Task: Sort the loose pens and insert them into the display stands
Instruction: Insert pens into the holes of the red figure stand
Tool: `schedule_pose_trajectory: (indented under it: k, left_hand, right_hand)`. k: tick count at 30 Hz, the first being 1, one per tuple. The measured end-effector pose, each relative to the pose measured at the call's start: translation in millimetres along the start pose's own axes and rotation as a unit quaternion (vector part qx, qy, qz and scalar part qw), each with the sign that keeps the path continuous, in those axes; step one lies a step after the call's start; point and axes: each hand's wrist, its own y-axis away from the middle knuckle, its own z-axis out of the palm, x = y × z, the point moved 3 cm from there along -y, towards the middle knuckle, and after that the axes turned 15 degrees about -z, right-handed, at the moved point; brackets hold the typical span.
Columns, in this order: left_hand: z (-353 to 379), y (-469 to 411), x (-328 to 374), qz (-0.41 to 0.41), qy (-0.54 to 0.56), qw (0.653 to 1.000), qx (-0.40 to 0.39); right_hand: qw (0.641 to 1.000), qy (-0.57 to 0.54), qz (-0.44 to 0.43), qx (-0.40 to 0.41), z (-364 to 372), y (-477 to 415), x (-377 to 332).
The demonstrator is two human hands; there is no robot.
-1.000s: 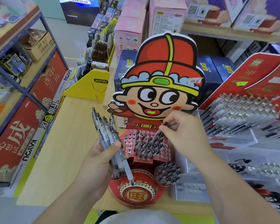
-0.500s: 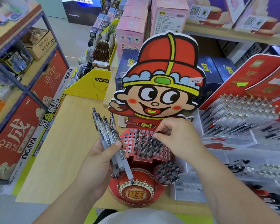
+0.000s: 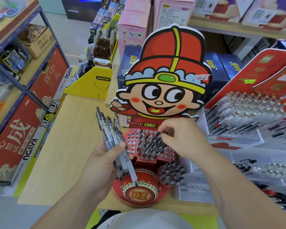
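Observation:
A red cardboard display stand (image 3: 130, 138) with a perforated top sits under a cartoon figure in a red hat (image 3: 165, 80). Several dark-tipped clear pens (image 3: 151, 144) stand in its holes, and more fill a small round cup (image 3: 172, 172) beside its drum-shaped front (image 3: 139, 194). My left hand (image 3: 101, 162) grips a bundle of clear pens (image 3: 109, 129), clicker ends up, just left of the stand. My right hand (image 3: 183, 138) hovers over the perforated top, its curled fingertips pinching the top of one pen (image 3: 158, 134) seated among the others.
The stand rests on a wooden table (image 3: 64, 146). A yellow KAYOU box (image 3: 89, 86) stands behind on the left, and clear acrylic pen racks (image 3: 246, 113) crowd the right. Blue metal shelving (image 3: 23, 90) with red boxes lines the left aisle.
My right hand has come down and to the left, lowering its pen into the stand's holes. The left hand and its bundle have stayed put.

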Motion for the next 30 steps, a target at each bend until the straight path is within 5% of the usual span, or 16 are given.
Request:
schedule_pose_trajectory:
  k: [25,30]
  left_hand:
    - [5.4,12.5,10.8,0.005,-0.002,0.999,-0.033]
    - [5.0,17.4,9.7,0.007,-0.013,0.999,-0.043]
  right_hand:
    - [0.992,0.100,-0.055,-0.059,-5.5,-6.9,-11.3]
    - [0.996,-0.002,-0.056,0.073,-17.9,3.3,-30.0]
